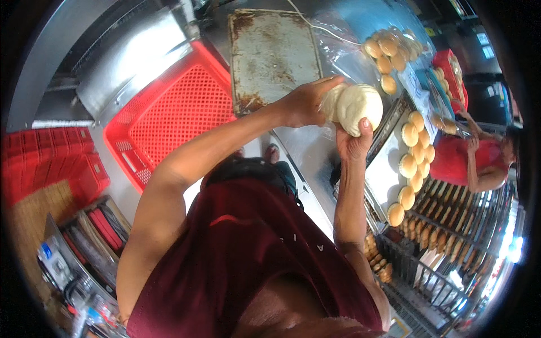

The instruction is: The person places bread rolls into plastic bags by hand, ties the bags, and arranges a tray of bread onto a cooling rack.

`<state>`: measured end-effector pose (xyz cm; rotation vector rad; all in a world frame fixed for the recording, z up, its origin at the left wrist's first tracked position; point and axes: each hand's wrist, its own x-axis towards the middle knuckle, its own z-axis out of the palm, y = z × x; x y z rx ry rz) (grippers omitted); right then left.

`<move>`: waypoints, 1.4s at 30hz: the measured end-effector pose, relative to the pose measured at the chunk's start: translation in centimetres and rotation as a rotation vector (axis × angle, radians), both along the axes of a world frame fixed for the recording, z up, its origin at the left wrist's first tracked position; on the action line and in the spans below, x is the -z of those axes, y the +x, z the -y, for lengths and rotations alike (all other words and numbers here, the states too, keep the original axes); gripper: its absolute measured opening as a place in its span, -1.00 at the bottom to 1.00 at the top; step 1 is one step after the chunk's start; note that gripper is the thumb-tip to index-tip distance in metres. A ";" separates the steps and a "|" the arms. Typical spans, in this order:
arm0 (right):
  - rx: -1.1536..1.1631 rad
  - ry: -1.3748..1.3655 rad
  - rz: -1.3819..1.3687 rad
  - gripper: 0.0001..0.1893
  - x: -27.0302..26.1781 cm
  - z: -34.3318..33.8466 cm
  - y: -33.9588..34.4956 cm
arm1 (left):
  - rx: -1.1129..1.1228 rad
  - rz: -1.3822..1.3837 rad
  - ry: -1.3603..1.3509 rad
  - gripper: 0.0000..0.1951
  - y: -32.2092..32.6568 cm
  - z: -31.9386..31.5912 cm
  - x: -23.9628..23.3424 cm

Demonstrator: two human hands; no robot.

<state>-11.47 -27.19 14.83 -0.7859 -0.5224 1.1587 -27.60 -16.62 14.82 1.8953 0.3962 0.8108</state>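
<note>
Pale buns point(361, 105) are held up over the steel worktable, between my two hands. My left hand point(306, 103) grips them from the left through what looks like a clear plastic bag point(327, 103). From below, my right hand point(356, 141) cups the nearer bun, its thumb lying against the side. How far the bag covers the buns cannot be told. Just right of my right hand, golden-topped buns point(408, 164) sit in a staggered line on a baking tray point(378, 179).
A stained baking tray point(274, 55) lies beyond my left hand. To its left is a red plastic crate point(177, 114). More buns point(386, 48) rest among clear plastic at the back. At right, a person in red point(452, 158) handles bagged buns beside bread racks point(448, 215).
</note>
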 end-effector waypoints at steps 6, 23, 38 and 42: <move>-0.156 -0.393 0.943 -0.25 3.4 -2.6 0.7 | -0.139 0.165 0.192 -0.14 -0.9 0.1 2.8; 0.091 0.037 2.111 -0.29 10.8 -9.3 -0.4 | -0.384 -0.026 0.223 -0.48 -2.9 1.4 8.2; -0.103 -0.365 1.029 -0.55 16.8 -3.6 -2.2 | -0.200 -0.332 0.324 -0.45 -1.7 3.1 10.2; -0.271 -0.377 0.742 -0.60 20.3 -5.4 -0.7 | -0.048 -0.292 0.269 -0.32 -1.9 6.9 10.1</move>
